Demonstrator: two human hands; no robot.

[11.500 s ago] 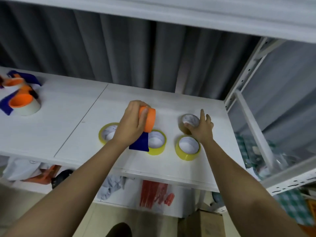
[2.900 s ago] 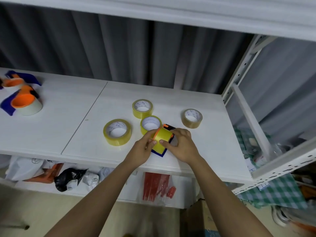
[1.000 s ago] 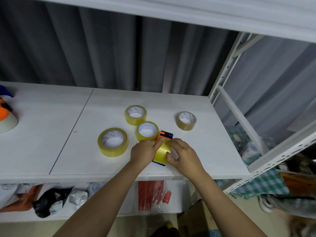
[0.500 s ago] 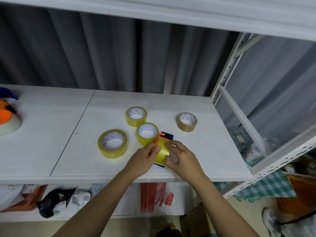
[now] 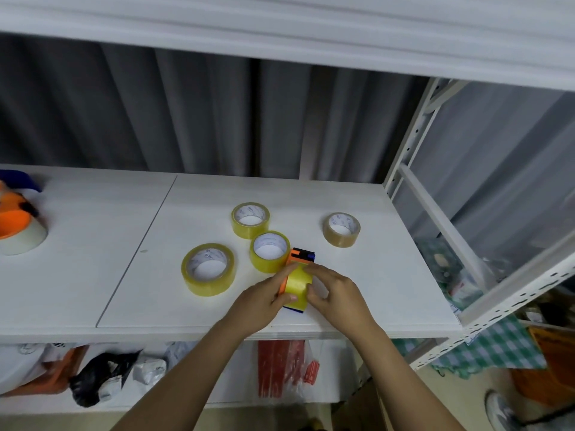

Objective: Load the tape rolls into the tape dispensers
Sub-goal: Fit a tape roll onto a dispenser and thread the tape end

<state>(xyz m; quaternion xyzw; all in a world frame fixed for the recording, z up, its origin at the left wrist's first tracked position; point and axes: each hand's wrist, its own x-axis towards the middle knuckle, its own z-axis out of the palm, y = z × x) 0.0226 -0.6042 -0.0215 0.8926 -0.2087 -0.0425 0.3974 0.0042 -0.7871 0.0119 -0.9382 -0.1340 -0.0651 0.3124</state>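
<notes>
Yellow tape roll (image 5: 298, 286) sits on orange dispenser (image 5: 299, 259) near shelf (image 5: 357, 290) front edge, clamped between your left hand (image 5: 259, 301) fingers and right hand (image 5: 334, 293) fingers.

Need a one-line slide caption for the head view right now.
Both hands seat a yellow tape roll in an orange dispenser; four rolls wait on the shelf.
</notes>
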